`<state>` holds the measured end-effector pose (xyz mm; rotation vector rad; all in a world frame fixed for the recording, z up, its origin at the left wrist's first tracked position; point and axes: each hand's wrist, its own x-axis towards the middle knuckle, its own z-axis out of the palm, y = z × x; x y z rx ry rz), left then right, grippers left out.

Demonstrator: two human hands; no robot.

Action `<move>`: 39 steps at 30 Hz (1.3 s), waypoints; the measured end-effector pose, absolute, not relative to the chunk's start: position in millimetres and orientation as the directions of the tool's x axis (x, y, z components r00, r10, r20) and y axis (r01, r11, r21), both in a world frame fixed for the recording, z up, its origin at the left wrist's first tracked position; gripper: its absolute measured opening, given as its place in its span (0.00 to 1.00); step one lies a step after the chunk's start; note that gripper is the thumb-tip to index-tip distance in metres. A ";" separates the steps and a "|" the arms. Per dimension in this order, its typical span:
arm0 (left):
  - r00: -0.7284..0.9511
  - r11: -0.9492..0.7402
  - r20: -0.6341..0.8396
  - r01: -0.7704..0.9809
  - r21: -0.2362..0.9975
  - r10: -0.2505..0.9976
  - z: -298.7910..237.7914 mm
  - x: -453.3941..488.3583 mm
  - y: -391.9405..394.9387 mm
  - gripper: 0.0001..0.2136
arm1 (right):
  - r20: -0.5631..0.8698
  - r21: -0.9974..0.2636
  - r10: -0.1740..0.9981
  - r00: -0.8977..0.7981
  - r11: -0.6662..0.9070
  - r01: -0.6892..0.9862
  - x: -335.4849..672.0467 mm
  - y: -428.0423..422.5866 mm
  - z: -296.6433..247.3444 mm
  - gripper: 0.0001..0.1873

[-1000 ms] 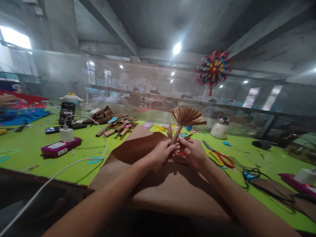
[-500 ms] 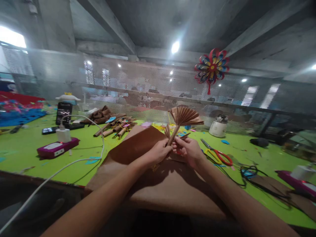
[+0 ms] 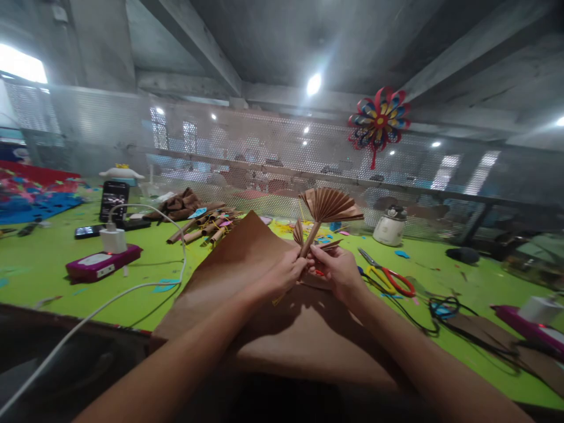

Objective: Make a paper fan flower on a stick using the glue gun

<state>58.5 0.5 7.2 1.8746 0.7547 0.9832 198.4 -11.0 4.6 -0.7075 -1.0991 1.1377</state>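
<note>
Assembly status: the pleated brown-paper fan (image 3: pixel 331 204) is opened out and stands at the upper end of the rolled-paper stem (image 3: pixel 311 237). A small pleated leaf (image 3: pixel 298 232) projects on the left side of the stem. A second pleated leaf (image 3: pixel 329 244), on the right side, appears to be the unfinished part; its joint is hidden by the fingers, so attachment cannot be confirmed.

Hands: the left hand (image 3: pixel 287 269) is closed around the lower stem. The right hand (image 3: pixel 341 267) pinches the second leaf beside it.

Position: the assembly is held above the brown paper sheet (image 3: pixel 244 244) on the green tabletop (image 3: pixel 154 308).

Orientation: the long axis follows the stem, steeply raised and leaning right toward the top. The fan end points up; its pleats spread mainly rightward.
</note>
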 end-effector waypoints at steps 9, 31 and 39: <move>0.441 -0.379 0.279 0.156 0.912 0.853 12.2 59.6 -3.2 0.10 | 0.411 -0.894 0.899 0.152 0.430 -0.124 198.6 -13.0 4.1 0.16; 0.277 -0.496 0.411 0.485 0.720 0.868 8.4 57.2 -1.7 0.11 | 0.364 -0.880 0.910 0.199 0.406 -0.247 201.3 -12.7 6.3 0.16; 0.302 -0.552 0.462 0.467 0.691 0.834 4.2 56.0 3.3 0.10 | 0.362 -0.899 0.915 0.179 0.394 -0.192 201.6 -13.7 6.4 0.18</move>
